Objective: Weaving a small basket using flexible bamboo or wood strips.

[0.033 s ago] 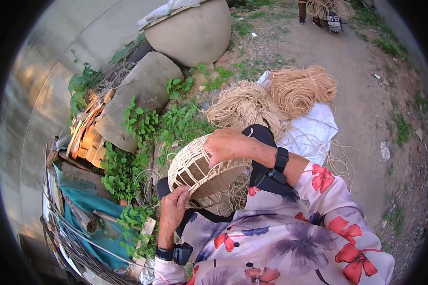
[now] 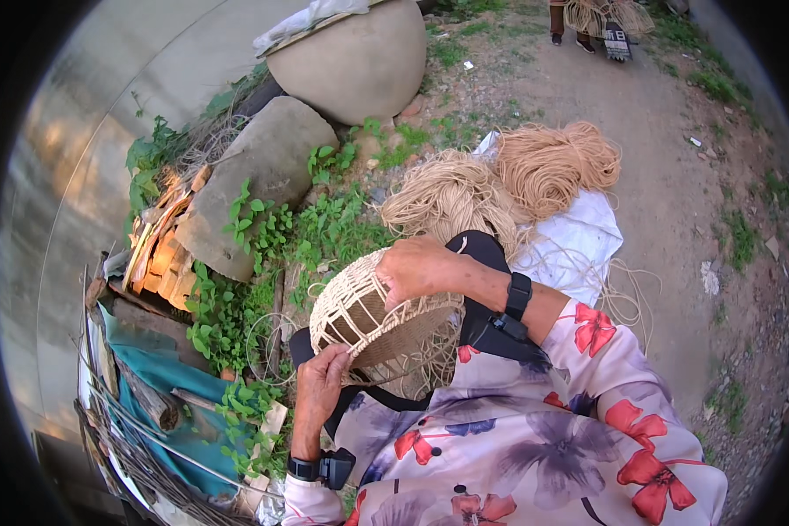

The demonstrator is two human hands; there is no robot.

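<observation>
A pale woven basket [image 2: 346, 302] with an openwork side and a braided rim rests tilted over my lap, its mouth facing toward me. At the near left of the rim, my left hand [image 2: 319, 379] is closed, thumb and fingers pinching the edge. My right hand [image 2: 415, 266] bends over the upper side of the basket, closed on it, with its fingertips partly hidden by the hand itself and the weave. Loose strands [image 2: 425, 373] of the same pale cord hang below the basket between my knees.
Beyond my knees, a pale cord bundle [image 2: 456, 193] and a tan coil [image 2: 557, 167] lie by a white sheet [image 2: 579, 237]. Left are a concrete cylinder [image 2: 259, 180], split wood [image 2: 168, 267] and teal cloth [image 2: 171, 386]. A big rounded vessel [image 2: 351, 66] stands behind. Another person [image 2: 579, 17] is up the path.
</observation>
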